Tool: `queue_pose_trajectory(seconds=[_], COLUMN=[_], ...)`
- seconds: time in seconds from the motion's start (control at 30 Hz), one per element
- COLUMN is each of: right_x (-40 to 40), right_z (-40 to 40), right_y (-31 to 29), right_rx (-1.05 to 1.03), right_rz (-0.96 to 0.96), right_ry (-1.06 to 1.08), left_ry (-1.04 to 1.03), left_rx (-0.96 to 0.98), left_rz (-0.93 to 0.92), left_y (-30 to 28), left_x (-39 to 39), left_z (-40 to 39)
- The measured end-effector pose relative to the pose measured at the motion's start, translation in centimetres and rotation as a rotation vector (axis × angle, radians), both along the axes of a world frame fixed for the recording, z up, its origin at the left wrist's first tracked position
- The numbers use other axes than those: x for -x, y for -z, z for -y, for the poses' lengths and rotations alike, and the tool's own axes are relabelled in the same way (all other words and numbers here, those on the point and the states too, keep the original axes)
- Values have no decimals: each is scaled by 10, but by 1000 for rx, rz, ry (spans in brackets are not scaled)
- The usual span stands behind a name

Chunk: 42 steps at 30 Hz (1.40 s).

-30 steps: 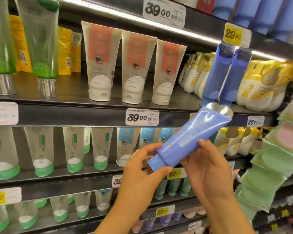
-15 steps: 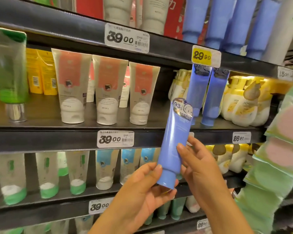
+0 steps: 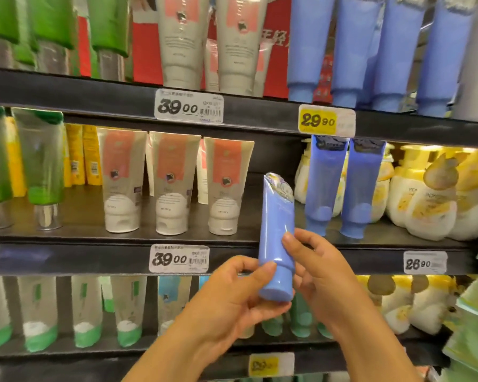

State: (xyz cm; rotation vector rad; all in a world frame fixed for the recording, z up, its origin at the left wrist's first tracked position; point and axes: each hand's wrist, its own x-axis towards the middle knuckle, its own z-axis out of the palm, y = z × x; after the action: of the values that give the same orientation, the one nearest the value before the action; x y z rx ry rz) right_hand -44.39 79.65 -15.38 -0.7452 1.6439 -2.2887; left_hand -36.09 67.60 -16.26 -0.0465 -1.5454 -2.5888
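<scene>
A blue tube (image 3: 276, 232) with a silver crimped top stands upright, cap down, in front of the middle shelf (image 3: 94, 257). My left hand (image 3: 240, 296) pinches its cap end from the left and below. My right hand (image 3: 318, 274) grips the tube's lower body from the right, the forefinger lying across its front. Two matching blue tubes (image 3: 342, 186) stand on the shelf just right of it, cap down.
Three beige-and-pink tubes (image 3: 174, 183) stand left of the held tube. Yellow-and-white bottles (image 3: 431, 199) fill the shelf's right. Green tubes (image 3: 42, 166) are at far left. More blue tubes (image 3: 370, 45) line the upper shelf. Green packets (image 3: 472, 340) hang at the right edge.
The tube swung from a slant to upright, cap down, and rose toward the middle shelf. The view tilted upward, so the shelves sit lower in frame.
</scene>
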Motion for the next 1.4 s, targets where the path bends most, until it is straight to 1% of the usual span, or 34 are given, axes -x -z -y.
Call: queue_pose_trajectory(seconds=[0.07,0.13,0.2,0.3,0.37,0.5,0.57,0.67,0.73,0.8,0.9,1.03,1.13,1.2,1.3,1.4], right_x=[0,7,12,20,26,38,46,54,58,61,65,67,68,66,64,62], right_z=[1,-5,-1,2,6,15,20,27,30,32,35,37,36,34,34,34], right_y=[-2,-9,-11,-15,-19,-25,-27,-31,-32,-30,-25,-20,-16,-14,-11,-10], right_rx=[-35,-39,-43,-8,30,45,70,99,80,26,-44,-106,-146,-214,-319,-345], right_rz=[-21,-73,-88,-119,-132,-198,-232,-272,-319,-388,-476,-554,-558,-549,-569,-547], right_ry=[-16,-62,-52,-29,-6,57,102,163,203,257,340,394,405,400,450,484], left_ry=[-17,-95,-114,-220,-379,-795,-924,-1039,-1050,-1009,-923,-860,-850,-849,-849,-849], left_rx=[69,163,246,457,586,772,869,1044,1104,1120,1087,1036,1014,1002,1002,998], left_rz=[12,-22,-4,-20,-67,-191,-210,-239,-234,-209,-142,-79,-78,-84,-76,-75], left_y=[-1,-6,-10,-19,-27,-36,-37,-36,-34,-33,-35,-35,-36,-37,-37,-36], left_x=[1,9,10,17,20,25,29,38,44,49,57,64,68,70,72,73], left_z=[2,-4,0,3,9,28,35,43,45,46,51,56,60,62,63,63])
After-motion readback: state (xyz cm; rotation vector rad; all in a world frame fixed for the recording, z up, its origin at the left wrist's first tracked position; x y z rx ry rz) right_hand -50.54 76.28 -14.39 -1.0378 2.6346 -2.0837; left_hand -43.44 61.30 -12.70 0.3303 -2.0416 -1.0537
